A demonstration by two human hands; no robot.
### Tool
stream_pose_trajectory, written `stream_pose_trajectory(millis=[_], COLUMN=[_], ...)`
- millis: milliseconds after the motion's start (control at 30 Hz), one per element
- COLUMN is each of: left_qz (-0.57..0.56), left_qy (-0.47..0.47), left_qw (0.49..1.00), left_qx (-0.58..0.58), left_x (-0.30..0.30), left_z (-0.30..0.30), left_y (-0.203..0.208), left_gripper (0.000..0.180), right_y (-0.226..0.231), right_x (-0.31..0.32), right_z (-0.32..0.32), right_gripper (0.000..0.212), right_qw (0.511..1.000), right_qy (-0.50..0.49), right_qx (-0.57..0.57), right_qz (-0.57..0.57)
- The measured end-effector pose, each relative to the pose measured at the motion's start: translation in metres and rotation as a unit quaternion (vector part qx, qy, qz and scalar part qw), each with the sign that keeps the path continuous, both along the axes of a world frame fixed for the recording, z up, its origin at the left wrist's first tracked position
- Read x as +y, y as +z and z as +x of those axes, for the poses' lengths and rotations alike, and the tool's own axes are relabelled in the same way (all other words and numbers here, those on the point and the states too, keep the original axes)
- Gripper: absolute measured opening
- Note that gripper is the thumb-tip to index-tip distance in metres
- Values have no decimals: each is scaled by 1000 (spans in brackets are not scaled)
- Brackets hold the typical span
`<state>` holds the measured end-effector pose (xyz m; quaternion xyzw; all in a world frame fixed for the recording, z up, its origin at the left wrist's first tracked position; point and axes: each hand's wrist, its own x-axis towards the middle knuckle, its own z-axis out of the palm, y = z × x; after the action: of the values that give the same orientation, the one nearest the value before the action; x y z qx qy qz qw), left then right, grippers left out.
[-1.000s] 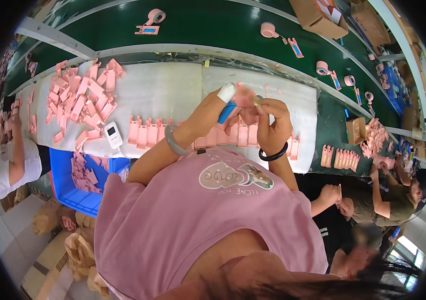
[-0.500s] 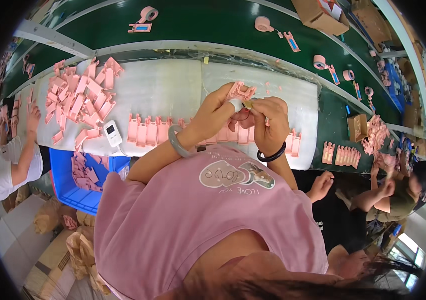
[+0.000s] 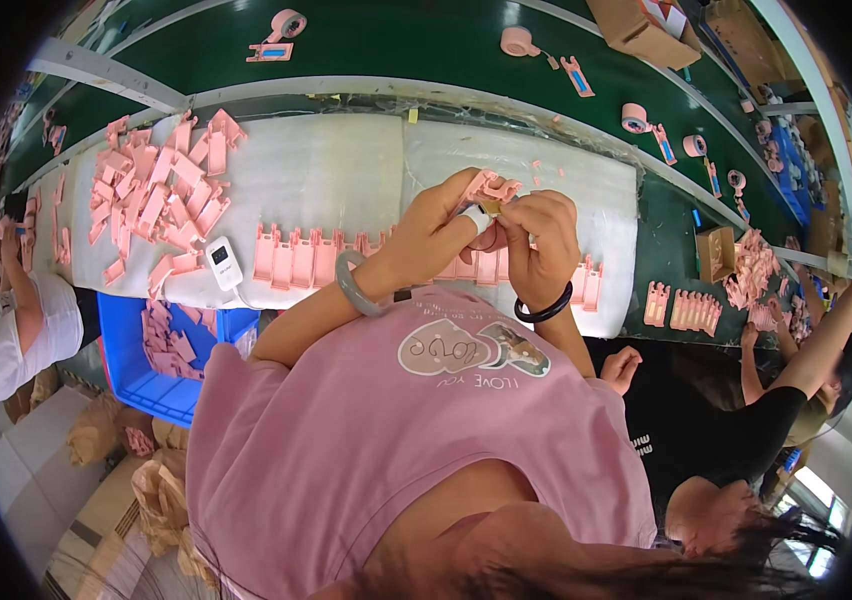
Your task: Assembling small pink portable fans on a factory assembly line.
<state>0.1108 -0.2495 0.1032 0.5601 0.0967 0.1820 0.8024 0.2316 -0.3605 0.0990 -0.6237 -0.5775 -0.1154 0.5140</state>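
Over the white work mat, my left hand [image 3: 434,228] is closed around a pink plastic housing [image 3: 491,186], whose notched end sticks out above the fingers. A white wrap [image 3: 477,216] covers a digit of that hand. My right hand [image 3: 544,238] pinches a small yellowish piece [image 3: 491,208] against the lower side of the housing; fingers hide most of this piece. Just below both hands runs a row of upright pink housings [image 3: 303,262], partly covered by my left forearm. A few tiny pink bits [image 3: 536,164] lie beyond my right hand.
A heap of pink housings [image 3: 161,190] covers the mat's left side, beside a white device [image 3: 224,264]. Below is a blue bin [image 3: 151,392] of parts. Past a metal rail, a green conveyor [image 3: 396,45] carries round pink units. Co-workers sit at both sides; one arm [image 3: 836,330] reaches out.
The yellowish piece has come up against the housing and shows less. Units on the conveyor have shifted slightly left. At right, a co-worker's arm has stretched toward the conveyor.
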Motion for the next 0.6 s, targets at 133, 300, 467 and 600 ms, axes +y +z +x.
stream_pose_trajectory(millis=[133,300,467,600], left_qz=[26,43,72,53], left_qy=[-6,-17,-9,8], left_qw=[1000,999,997,998], left_qx=[3,27,15,17], left_x=[0,2,0,0], left_z=[-3,-4,-2,-2], left_y=[-2,-1,-2,2], left_gripper=[44,49,50,38], right_y=[-1,0,-3,-3], right_x=[-1,0,0,0], right_z=[-2,-1,1,1], right_gripper=[22,22,23,23], right_qw=[1000,1000,1000,1000], right_qy=[-2,-6,-8,-8], right_qx=[-4,-12,-19,-11], right_qz=[8,10,12,8])
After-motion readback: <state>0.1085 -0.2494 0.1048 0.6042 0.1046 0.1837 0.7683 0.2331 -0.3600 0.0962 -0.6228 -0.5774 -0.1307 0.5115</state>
